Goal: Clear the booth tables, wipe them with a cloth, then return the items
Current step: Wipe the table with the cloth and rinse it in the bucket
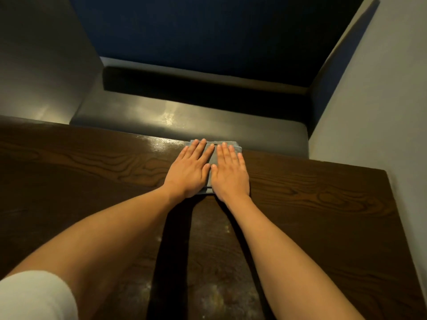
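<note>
A folded grey cloth (212, 155) lies on the dark wooden booth table (323, 204), close to its far edge. My left hand (189, 168) presses flat on the cloth's left half, fingers straight. Beside it, my right hand (230, 172) presses flat on the right half, fingers straight too. The two hands lie side by side and cover most of the cloth. Both arms stretch out across the tabletop. A wet sheen shows on the wood just left of the cloth.
Beyond the table's far edge runs a dark padded bench seat (184, 116) with a blue backrest (208, 31). A grey wall (381, 100) closes the right side, and a grey panel (41, 65) the left. Pale smears mark the near tabletop (215, 294).
</note>
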